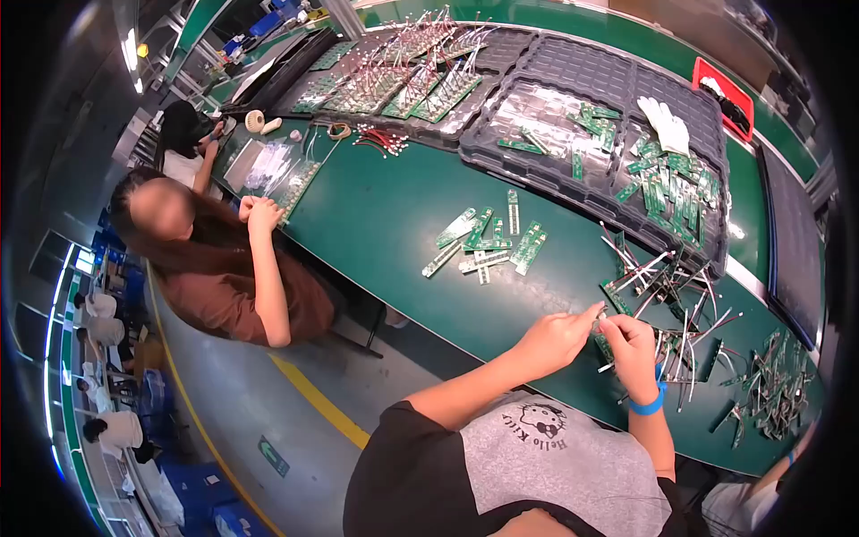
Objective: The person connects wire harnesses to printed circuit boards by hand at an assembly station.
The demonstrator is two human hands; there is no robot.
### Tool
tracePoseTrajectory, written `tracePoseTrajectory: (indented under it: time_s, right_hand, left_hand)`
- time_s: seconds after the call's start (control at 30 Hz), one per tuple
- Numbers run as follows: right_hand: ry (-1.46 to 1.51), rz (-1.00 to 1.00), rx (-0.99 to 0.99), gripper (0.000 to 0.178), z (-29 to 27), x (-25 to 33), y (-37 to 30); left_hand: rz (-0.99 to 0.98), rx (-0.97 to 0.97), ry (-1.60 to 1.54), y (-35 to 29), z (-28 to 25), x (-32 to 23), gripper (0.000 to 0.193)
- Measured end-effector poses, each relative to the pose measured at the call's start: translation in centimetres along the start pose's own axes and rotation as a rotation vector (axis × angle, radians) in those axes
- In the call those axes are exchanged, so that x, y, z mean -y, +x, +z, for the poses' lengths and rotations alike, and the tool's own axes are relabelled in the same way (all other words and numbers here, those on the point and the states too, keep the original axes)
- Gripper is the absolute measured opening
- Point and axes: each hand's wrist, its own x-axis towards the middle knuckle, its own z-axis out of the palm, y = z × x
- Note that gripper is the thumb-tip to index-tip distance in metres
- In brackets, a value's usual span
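My left hand and my right hand meet over the green table, fingertips pinched together. Between them is a small piece, mostly hidden by the fingers, that I cannot make out. A blue band circles my right wrist. Just beyond my fingers lies a narrow green circuit board; whether it is touched I cannot tell. Circuit boards with white, red and black wires are heaped around the right hand. To the left of my hands, several bare circuit board strips lie loosely on the tabletop.
Black plastic trays along the far side hold loose boards, a white glove and wired panels. A red bin stands beyond. More wired boards lie at right. A person in brown sits at left.
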Motion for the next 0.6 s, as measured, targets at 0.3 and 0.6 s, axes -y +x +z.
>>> tracePoseTrajectory:
  time_s: [0.3, 0.6]
  right_hand:
    - [-0.005, 0.059, 0.042, 0.015, 0.1, 0.5, 0.5]
    - [0.245, 0.090, 0.300, 0.029, -1.4, -1.6, -1.0]
  left_hand:
    - [-0.103, -0.020, -0.273, 0.1, 0.0, 0.5, 0.028]
    - [-0.122, 0.036, -0.107, 0.3, -1.6, 0.9, 0.051]
